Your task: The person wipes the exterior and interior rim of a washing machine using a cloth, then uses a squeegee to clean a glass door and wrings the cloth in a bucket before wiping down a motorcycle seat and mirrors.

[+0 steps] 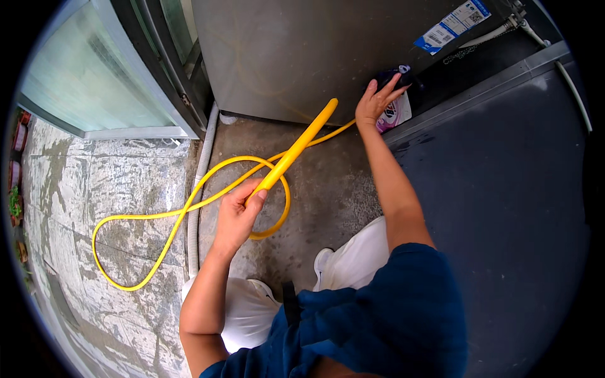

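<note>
My left hand [238, 217] is closed around a yellow hose [296, 150], near its end. That end points up and away, toward the grey appliance panel. Loops of the same hose trail over the floor to the left, and another stretch runs behind toward my right hand [376, 106]. My right hand reaches forward with its fingers spread. They lie over or against a dark purple bottle [403, 69] with a pink and white label [396, 113]. Part of the bottle is hidden by the hand, and whether the fingers press on it I cannot tell.
A large grey appliance [271, 57] stands ahead, with a blue and white sticker [452, 26]. To the right is a dark flat surface [491, 208] with a raised edge. A ribbed pale pipe [200, 183] runs along the floor by a glass door [101, 69]. Flowerpots [17, 176] line the far left.
</note>
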The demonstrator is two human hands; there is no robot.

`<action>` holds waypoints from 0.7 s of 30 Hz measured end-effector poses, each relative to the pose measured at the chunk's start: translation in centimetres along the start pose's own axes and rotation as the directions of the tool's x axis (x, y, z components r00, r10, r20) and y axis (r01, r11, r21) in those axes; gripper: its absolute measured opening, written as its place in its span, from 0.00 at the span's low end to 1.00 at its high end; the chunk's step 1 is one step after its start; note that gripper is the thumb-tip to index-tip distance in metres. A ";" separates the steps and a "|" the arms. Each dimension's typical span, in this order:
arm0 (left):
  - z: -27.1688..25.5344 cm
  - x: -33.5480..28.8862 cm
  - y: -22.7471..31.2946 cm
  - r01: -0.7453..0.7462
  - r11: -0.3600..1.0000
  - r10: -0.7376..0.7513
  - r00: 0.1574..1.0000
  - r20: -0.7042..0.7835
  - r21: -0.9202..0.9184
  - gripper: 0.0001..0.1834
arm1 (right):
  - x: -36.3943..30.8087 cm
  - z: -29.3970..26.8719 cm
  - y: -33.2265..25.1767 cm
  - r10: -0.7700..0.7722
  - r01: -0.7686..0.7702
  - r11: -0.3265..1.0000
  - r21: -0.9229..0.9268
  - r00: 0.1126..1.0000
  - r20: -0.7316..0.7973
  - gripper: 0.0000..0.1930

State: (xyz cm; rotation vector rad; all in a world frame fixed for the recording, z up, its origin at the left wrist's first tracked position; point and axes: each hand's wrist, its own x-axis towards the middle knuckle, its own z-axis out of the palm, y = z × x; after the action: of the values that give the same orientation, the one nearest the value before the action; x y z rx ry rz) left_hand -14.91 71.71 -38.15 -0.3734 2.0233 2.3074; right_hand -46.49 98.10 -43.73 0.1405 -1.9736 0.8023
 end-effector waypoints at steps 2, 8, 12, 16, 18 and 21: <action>0.2 -0.1 0.1 -0.021 1.000 0.021 1.000 -0.005 -0.009 0.12 | -3.8 2.7 0.6 0.424 -0.422 0.904 -0.075 0.906 0.009 0.38; -1.8 -2.2 0.3 0.044 0.998 -0.049 0.994 -0.103 -0.050 0.12 | -11.6 7.7 -2.2 0.917 -0.901 -0.247 0.357 -0.098 0.386 0.36; -0.9 -1.4 0.5 0.054 0.996 -0.057 0.997 -0.052 -0.069 0.12 | -12.9 8.8 6.4 0.723 -0.737 -0.582 0.343 -0.276 0.634 0.35; -1.9 -3.0 1.0 -0.084 0.994 0.087 0.995 -0.053 0.063 0.14 | -10.0 8.7 -0.1 0.826 -0.791 -0.473 0.388 -0.245 0.507 0.30; -1.7 -3.1 1.8 -0.163 0.980 0.165 0.986 -0.005 0.116 0.15 | -6.9 7.4 -0.1 0.860 -0.877 -0.270 0.398 -0.034 0.509 0.32; -0.5 -2.2 2.4 -0.365 0.918 0.347 0.929 0.130 0.157 0.17 | -2.5 5.6 6.0 0.927 -0.885 -0.175 0.431 -0.001 0.374 0.34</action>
State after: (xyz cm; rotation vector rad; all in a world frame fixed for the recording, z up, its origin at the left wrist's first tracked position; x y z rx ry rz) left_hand -13.15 71.14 -35.36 0.1336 2.3899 2.2390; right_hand -51.82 98.87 -50.42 -1.2014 -1.3253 2.3643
